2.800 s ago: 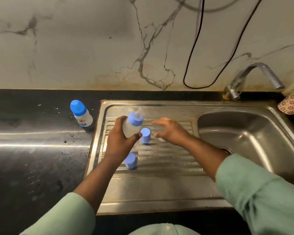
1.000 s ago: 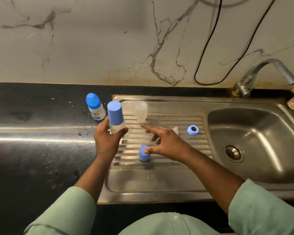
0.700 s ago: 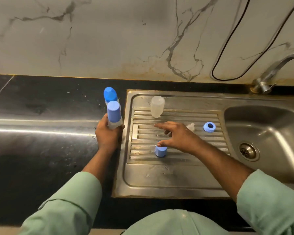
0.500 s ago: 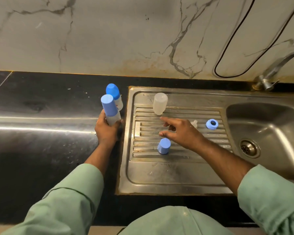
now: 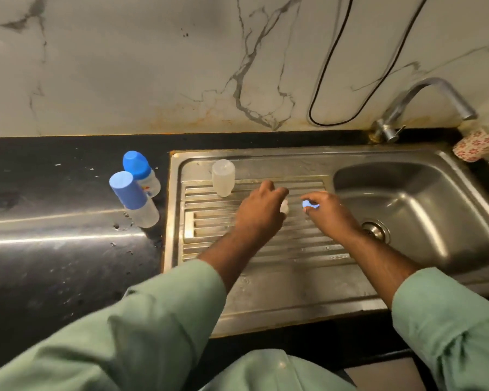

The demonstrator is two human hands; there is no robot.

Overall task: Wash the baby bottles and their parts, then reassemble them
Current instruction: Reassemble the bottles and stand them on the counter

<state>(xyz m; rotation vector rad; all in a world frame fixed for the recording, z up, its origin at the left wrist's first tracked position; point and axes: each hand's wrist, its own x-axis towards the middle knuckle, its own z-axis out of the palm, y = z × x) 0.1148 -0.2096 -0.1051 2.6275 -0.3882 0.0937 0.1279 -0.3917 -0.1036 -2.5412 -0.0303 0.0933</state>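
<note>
Head view: left hand [image 5: 259, 213] pinching pale teat [image 5: 285, 207], right hand [image 5: 326, 213] gripping blue ring [image 5: 306, 204].

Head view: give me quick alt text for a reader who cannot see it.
Over the sink's drainboard, the left hand holds a clear teat and the right hand a blue ring. One open bottle stands there; two capped bottles stand on the counter.
</note>
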